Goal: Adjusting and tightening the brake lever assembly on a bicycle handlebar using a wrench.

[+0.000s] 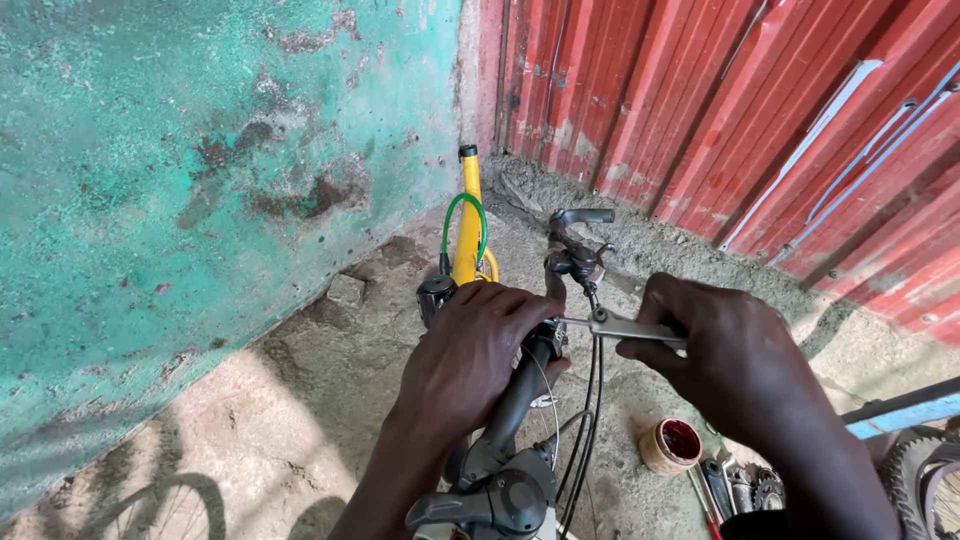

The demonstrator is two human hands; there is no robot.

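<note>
My left hand (470, 350) is wrapped around the dark handlebar (515, 400) of a bicycle with a yellow frame (467, 225). My right hand (735, 345) grips a silver wrench (625, 326), its head set against a fitting on the bar just right of my left hand. A black brake lever (580, 216) and shifter (578, 260) sit on the bar beyond the hands. Another shifter and lever (495, 500) lie at the near end. Black cables (590, 400) hang below the bar, and a green cable (462, 205) loops by the frame.
A teal plastered wall (200, 180) stands on the left and a red corrugated metal wall (760, 110) behind and right. On the rough concrete ground lie a small round tin with red contents (670, 445), loose tools and a sprocket (745, 485), and a tyre (920, 475) at the right edge.
</note>
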